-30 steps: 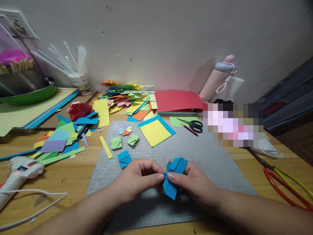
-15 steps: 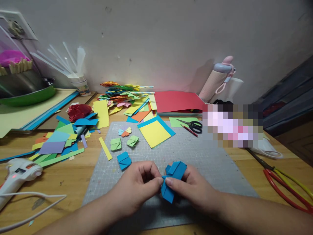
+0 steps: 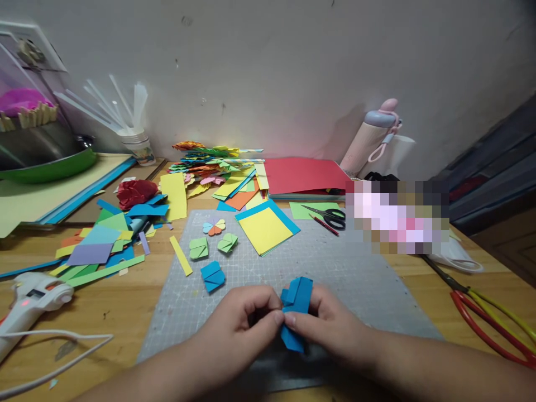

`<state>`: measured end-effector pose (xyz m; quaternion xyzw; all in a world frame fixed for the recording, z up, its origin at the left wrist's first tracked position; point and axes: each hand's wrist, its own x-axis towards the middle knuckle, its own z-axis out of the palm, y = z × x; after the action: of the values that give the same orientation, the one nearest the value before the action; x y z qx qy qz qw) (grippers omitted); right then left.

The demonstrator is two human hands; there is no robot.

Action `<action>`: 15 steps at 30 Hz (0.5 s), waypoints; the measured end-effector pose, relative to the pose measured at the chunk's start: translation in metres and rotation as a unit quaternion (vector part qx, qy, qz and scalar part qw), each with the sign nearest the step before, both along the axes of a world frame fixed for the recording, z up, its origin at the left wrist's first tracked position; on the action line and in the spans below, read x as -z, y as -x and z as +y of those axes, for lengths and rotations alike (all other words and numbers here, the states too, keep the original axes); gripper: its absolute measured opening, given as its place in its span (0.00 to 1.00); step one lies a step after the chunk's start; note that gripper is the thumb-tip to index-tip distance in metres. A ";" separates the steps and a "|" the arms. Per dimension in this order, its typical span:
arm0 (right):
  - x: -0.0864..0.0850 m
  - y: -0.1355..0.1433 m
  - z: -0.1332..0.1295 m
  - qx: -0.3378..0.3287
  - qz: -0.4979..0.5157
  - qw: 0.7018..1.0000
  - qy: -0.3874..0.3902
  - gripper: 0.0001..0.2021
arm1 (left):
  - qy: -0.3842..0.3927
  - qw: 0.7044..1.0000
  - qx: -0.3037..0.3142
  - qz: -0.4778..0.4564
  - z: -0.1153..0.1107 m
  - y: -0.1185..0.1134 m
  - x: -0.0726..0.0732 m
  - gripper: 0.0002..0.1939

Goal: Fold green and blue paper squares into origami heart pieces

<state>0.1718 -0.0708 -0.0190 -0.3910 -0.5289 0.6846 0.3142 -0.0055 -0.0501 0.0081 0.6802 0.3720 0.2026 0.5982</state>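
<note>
A folded piece of blue paper point(image 3: 300, 296) is held above the grey cutting mat point(image 3: 355, 296). My right hand point(image 3: 335, 321) pinches it from the right, thumb on the near face and fingers behind. At its left edge, my left hand point(image 3: 251, 318) grips with thumb and forefinger, the two thumb tips almost meeting. Left of my hands lies another folded blue paper piece point(image 3: 213, 276). Beyond that are two folded green pieces point(image 3: 199, 248) and a small multicoloured paper flower point(image 3: 214, 226). A stack of square paper point(image 3: 268, 229), yellow on top, rests farther back.
Black scissors point(image 3: 330, 216) and a red pencil point(image 3: 324, 224) lie at the mat's far edge. Large red-handled scissors point(image 3: 481, 318) are at right. Paper scraps point(image 3: 92, 251) and a white glue gun point(image 3: 37, 293) with its cord occupy the left. A pink bottle point(image 3: 368, 137) leans against the wall.
Both hands have shifted slightly, and the blue paper has turned more upright between them. My left thumb and forefinger have closed in at its left edge.
</note>
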 end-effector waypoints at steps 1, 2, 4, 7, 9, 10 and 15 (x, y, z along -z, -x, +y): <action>0.000 0.000 0.000 0.004 0.000 1.000 -0.001 0.19 | 0.010 1.000 -0.009 -0.006 0.001 0.000 0.000 0.12; -0.001 0.000 0.001 0.008 0.004 1.000 -0.001 0.18 | 0.016 1.000 -0.017 -0.011 0.002 0.000 0.001 0.12; -0.002 0.001 0.001 0.012 0.017 1.000 0.001 0.18 | 0.016 1.000 -0.021 -0.011 0.003 0.000 0.002 0.11; -0.003 0.002 0.000 0.003 0.018 1.000 0.005 0.19 | -0.022 1.000 0.000 0.018 0.004 0.001 0.005 0.12; -0.003 0.002 -0.001 -0.005 0.014 1.000 0.008 0.20 | -0.050 0.998 0.010 0.039 0.003 0.001 0.006 0.12; -0.003 0.002 -0.002 -0.010 0.012 1.000 0.009 0.20 | -0.055 0.997 0.008 0.044 0.002 0.001 0.007 0.13; -0.003 0.003 -0.002 -0.005 0.026 1.000 -0.013 0.20 | -0.061 0.998 0.009 0.026 0.000 0.002 0.006 0.13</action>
<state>0.1689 -0.0726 -0.0155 -0.3670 -0.5312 0.6889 0.3295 -0.0071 -0.0503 0.0023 0.7236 0.3683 0.2016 0.5478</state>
